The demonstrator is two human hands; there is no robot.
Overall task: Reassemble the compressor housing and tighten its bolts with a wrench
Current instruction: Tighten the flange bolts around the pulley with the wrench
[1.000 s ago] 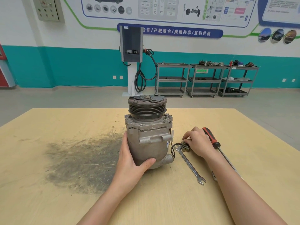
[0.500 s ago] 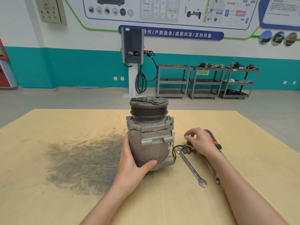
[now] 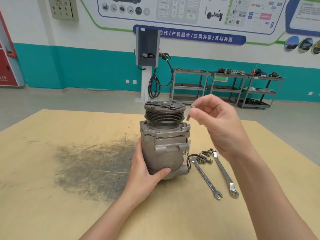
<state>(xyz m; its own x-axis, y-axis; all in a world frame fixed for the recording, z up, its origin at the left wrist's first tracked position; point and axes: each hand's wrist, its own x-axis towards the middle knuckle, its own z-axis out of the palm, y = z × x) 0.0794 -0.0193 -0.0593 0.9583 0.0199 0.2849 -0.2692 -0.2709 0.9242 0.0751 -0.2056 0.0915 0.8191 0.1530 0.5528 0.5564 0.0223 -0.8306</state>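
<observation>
The compressor (image 3: 164,144) is standing upright at the centre of the frame, a rounded body of dull grey cast metal with a dark grooved pulley (image 3: 164,115) on top and a flat plate with a brass-coloured nut capping it. Small bolt heads are showing round its upper flange. Just right of its base, a little heap of dark flanged bolts (image 3: 205,156) is lying by two slim, shiny steel wrenches (image 3: 207,179), both stretching toward the lower right. A thin black wire is looping from the compressor's lower right side.

The left hand (image 3: 145,172) is gripping the compressor low down, palm against its left side and thumb curling across the front. The right hand (image 3: 218,123) is hovering above and to the right of the pulley, wrist bent, fingertips pinching one bolt (image 3: 190,113) that is hanging shank-down and blurred.

The surface (image 3: 52,213) is pale yellow board with a wide, scratchy grey smudge left of centre. Beyond it are lying a grey floor, a teal-and-white wall with posters, a charging post at upper centre, and metal carts at right.
</observation>
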